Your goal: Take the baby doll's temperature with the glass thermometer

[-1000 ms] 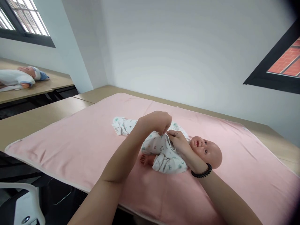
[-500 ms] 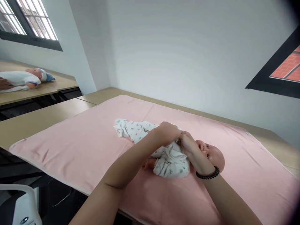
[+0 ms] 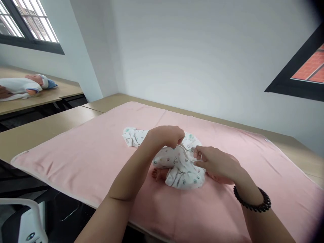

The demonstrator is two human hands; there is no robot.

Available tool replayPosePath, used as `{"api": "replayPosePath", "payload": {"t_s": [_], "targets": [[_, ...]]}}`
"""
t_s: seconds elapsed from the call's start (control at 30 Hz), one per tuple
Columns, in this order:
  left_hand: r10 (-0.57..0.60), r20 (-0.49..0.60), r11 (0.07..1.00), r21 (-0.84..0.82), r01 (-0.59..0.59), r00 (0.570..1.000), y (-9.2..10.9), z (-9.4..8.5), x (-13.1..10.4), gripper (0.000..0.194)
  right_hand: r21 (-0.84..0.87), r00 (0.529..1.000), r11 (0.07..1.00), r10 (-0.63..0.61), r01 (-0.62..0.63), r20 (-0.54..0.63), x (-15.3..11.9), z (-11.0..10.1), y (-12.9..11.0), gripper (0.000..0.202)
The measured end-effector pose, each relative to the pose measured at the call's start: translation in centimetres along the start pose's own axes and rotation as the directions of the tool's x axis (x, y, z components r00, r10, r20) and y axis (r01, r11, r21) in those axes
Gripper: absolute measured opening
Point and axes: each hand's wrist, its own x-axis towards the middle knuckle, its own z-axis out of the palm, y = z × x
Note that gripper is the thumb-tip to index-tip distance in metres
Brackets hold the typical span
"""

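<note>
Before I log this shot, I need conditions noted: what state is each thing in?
Doll: lying down, face hidden
Outfit: worn, rumpled; fastening unclear
Left hand: closed on the outfit's edge
Right hand: fingers partly curled over the outfit; grip unclear
Pink cloth: spread out, lightly creased
Far doll: lying down, hat on
Bracelet: around the right wrist

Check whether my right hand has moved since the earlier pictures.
Yes. Against the pink blanket, your right hand has shifted right, away from your left hand, and now covers most of the doll's head.
</note>
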Motion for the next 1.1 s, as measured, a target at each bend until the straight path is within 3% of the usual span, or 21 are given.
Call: {"api": "replayPosePath", "payload": {"t_s": [0.13,0.23,0.33,0.4,0.43,0.53,0.6,0.7,0.9,1.1], "targets": [[0.024,-0.021,0.999,-0.031,-0.024,0.999,-0.9,0.0,-0.3,0.027,0.063,0.998,0.997,-0.053,0.051,0.035,0.0,-0.8,0.3,0.015],[0.111,0.041,0.991,-0.077,-0.108,0.993,-1.3,-0.1,-1.2,0.02,0.176,0.968,0.969,-0.198,0.171,0.152,-0.3,-2.2,1.2,0.012],[0.209,0.162,0.974,-0.119,-0.192,0.964,-1.0,-0.2,-2.2,0.021,0.275,0.837,0.92,-0.374,0.28,0.399,-0.6,-3.2,2.0,0.014],[0.186,0.172,0.98,-0.097,-0.171,0.967,-0.6,-0.2,-2.5,0.024,0.302,0.774,0.902,-0.422,0.307,0.472,-0.5,-3.4,2.3,0.023],[0.148,0.157,0.988,-0.072,-0.138,0.976,-0.5,-0.1,-2.4,0.026,0.303,0.789,0.904,-0.415,0.301,0.453,-0.4,-3.4,2.4,0.025],[0.003,0.131,1.0,0.007,-0.004,0.991,-0.5,0.0,-1.2,0.035,0.247,0.917,0.932,-0.323,0.265,0.235,0.2,-3.2,2.7,0.024],[-0.087,0.15,0.996,0.045,0.081,0.985,-0.7,0.0,-0.1,0.041,0.192,0.95,0.946,-0.289,0.263,0.123,0.7,-2.8,3.1,0.024],[-0.184,0.165,0.982,0.081,0.173,0.969,-1.0,0.0,1.1,0.048,0.119,0.951,0.956,-0.283,0.268,0.127,1.6,-2.0,3.9,0.029],[-0.227,0.149,0.972,0.1,0.214,0.962,-0.9,0.1,1.5,0.057,0.062,0.965,0.982,-0.186,0.177,0.186,2.0,-1.1,4.0,0.039],[-0.282,0.042,0.958,0.062,0.279,0.958,-1.6,0.2,1.0,0.04,0.027,0.98,0.988,-0.157,0.155,0.12,1.9,-1.7,3.8,0.028]]}}
